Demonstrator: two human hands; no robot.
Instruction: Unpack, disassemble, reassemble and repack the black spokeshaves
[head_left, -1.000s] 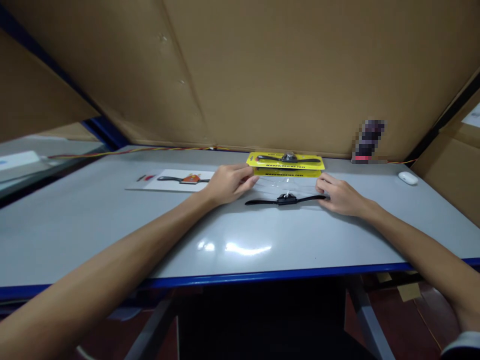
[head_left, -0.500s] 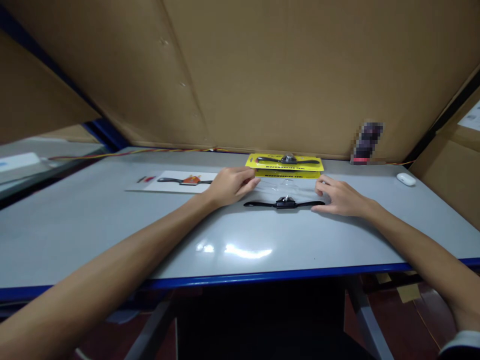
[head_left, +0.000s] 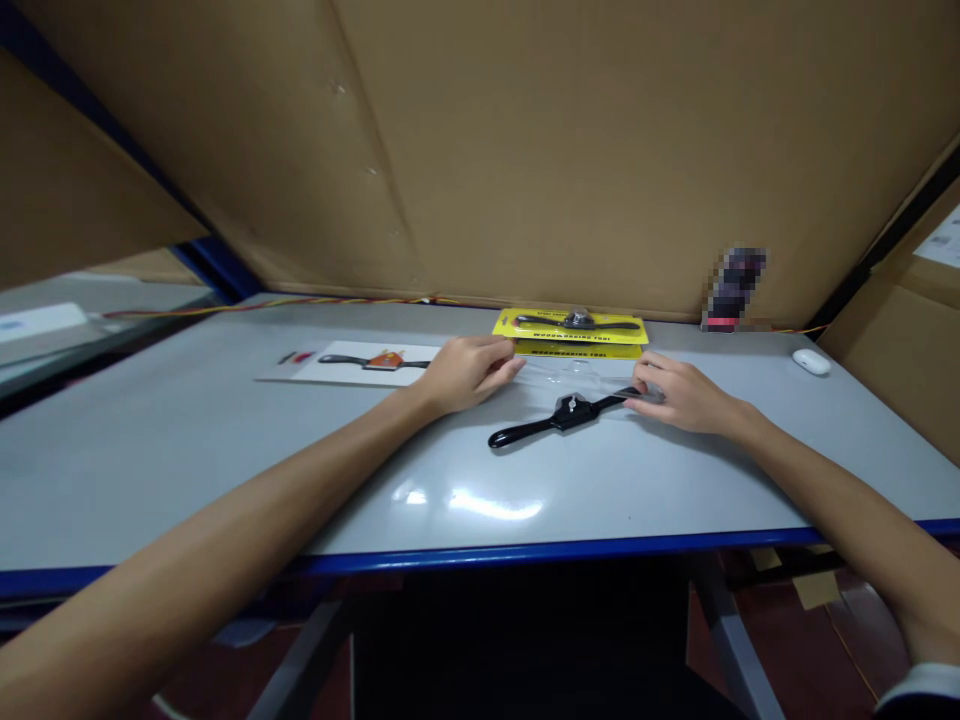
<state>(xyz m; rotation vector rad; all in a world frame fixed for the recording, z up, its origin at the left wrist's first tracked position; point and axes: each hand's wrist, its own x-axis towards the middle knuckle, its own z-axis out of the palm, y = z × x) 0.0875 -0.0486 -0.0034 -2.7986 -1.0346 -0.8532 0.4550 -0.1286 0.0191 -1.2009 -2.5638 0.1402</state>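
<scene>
A black spokeshave (head_left: 576,412) lies slanted on the table in front of me, its left handle nearer and its right handle farther away. My right hand (head_left: 679,393) is closed at the tip of the right handle, thumb and fingers pinched there. A clear plastic blister shell (head_left: 566,374) stretches behind the spokeshave between both hands, its right end at my right fingers. My left hand (head_left: 472,373) is closed on the shell's left end, fingers bent and thumb pressed in. Left of it lies a white backing card (head_left: 349,372) with a spokeshave picture, partly covered by my left hand.
Two yellow packages stand at the back, the upper yellow package (head_left: 574,327) holding a packed spokeshave. A white earbud case (head_left: 811,362) sits at the right. A pixelated dark object (head_left: 735,285) leans by the cardboard wall (head_left: 562,150). A yellow-red cable (head_left: 300,302) runs along the back edge.
The spokeshave has turned from level to slanted: its left handle came nearer and its right handle moved back into my right fingers. My left hand has barely moved.
</scene>
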